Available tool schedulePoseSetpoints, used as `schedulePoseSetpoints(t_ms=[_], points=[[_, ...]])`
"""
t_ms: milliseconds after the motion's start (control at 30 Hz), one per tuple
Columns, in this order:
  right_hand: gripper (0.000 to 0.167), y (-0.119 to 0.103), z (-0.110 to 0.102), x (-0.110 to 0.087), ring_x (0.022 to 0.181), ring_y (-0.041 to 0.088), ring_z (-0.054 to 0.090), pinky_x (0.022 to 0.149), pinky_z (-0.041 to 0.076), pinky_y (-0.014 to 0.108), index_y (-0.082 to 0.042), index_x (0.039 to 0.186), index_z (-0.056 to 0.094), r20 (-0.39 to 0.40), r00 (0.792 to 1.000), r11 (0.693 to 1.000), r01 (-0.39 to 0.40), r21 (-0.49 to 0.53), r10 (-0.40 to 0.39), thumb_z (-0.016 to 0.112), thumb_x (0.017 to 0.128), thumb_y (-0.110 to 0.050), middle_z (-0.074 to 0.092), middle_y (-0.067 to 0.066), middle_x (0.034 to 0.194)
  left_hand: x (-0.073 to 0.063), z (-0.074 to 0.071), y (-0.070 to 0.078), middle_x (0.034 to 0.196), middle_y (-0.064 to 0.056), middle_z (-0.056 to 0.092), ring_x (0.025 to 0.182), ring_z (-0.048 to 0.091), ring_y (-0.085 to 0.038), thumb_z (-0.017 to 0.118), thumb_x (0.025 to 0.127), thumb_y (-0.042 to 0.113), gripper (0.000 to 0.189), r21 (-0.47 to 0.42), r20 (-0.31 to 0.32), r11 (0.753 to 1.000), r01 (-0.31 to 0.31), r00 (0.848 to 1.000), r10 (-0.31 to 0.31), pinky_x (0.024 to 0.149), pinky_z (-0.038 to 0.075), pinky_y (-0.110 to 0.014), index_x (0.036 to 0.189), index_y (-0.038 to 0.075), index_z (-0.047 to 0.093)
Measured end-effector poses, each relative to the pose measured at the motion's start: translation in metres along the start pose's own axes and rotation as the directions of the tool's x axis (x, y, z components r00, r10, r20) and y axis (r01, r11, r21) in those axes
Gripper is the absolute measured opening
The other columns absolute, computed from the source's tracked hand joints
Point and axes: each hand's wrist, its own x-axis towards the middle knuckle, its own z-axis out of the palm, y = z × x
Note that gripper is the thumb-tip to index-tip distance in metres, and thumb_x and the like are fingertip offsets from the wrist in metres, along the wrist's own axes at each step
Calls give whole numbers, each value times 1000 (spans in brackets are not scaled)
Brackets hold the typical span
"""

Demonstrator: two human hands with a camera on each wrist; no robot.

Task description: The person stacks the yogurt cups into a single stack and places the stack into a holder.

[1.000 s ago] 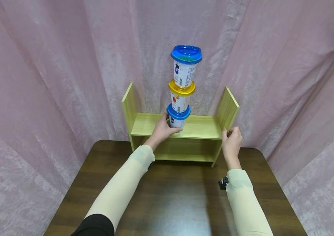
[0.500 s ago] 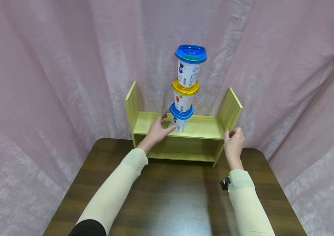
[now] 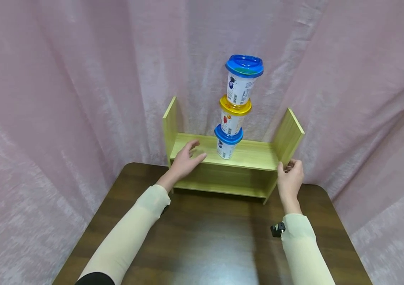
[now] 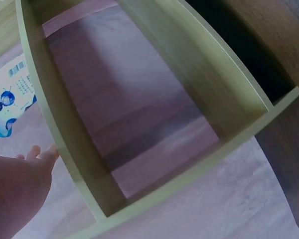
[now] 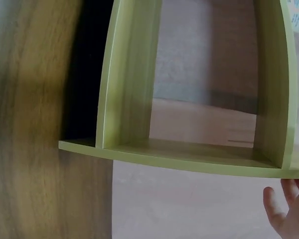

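Three white printed cups with lids stand stacked on the upper board of a pale wooden shelf (image 3: 259, 156). The top cup (image 3: 239, 88) has a blue lid, the middle cup (image 3: 230, 123) a yellow one, the bottom cup (image 3: 225, 149) a blue one. Left of the bottom cup is my left hand (image 3: 184, 162), apart from it, thumb and fingers spread. My right hand (image 3: 290, 180) is at the shelf's right side panel (image 3: 288, 134). In the right wrist view its fingers (image 5: 289, 188) touch the panel's outer face, loosely bent, with the thumb off the wood.
The shelf stands at the back of a dark brown wooden table (image 3: 209, 237). Pink curtains (image 3: 98, 79) hang behind and at both sides. Below the upper board, the shelf has a lower compartment (image 3: 223, 180).
My left hand has let go of the bottom cup and drawn back to the left. The stack keeps standing. My right hand stays by the side panel; the head view has shifted.
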Motion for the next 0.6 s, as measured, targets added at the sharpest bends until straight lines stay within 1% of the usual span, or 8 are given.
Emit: schedulePoseSetpoints(t_ms=[67,233,333,433,500,600], points=[[37,0,-6,-4,97,32,61,78,47,28,7,125,52,16,1000,1000,-1,8,1,66,95,-11,59,22,114,-3,0,1,158,-3,39,142,40,-36,66,94,55,82,-4,9,1000,-8,1000,8,113,37,-49,157,14,34],[56,-3,-19,-15,117,36,53,92,44,46,2,138,44,35,999,999,39,13,-40,72,93,-16,53,22,129,-10,-2,1,160,-5,36,140,41,-40,66,97,44,72,-7,4,1000,-15,1000,15,110,40,-54,156,16,35],[65,-7,-25,-20,127,36,47,102,41,51,-3,143,41,37,998,998,57,-2,-57,75,91,-21,47,20,139,-14,-5,0,160,-3,35,140,42,-40,66,97,47,72,8,-1,1000,-28,1000,28,109,41,-54,156,20,36],[70,-14,-31,-24,135,35,41,107,37,53,-6,147,38,69,996,998,65,-20,-63,74,91,-28,41,17,146,-17,-9,0,159,-1,36,139,42,-39,65,97,46,70,34,-16,998,-53,998,54,108,40,-56,156,22,37],[72,-19,-35,-26,138,35,38,109,36,55,-7,149,38,96,993,996,77,-38,-73,73,91,-32,38,17,150,-20,-11,0,159,-1,36,141,40,-36,65,97,46,68,69,-24,995,-74,997,76,110,37,-58,156,23,37],[75,-27,-40,-30,143,37,33,106,37,62,-10,152,37,160,984,993,96,-75,-83,72,92,-38,31,15,157,-23,-13,0,159,-1,37,143,37,-31,64,96,50,69,135,-34,984,-115,992,120,111,34,-58,155,22,39]])
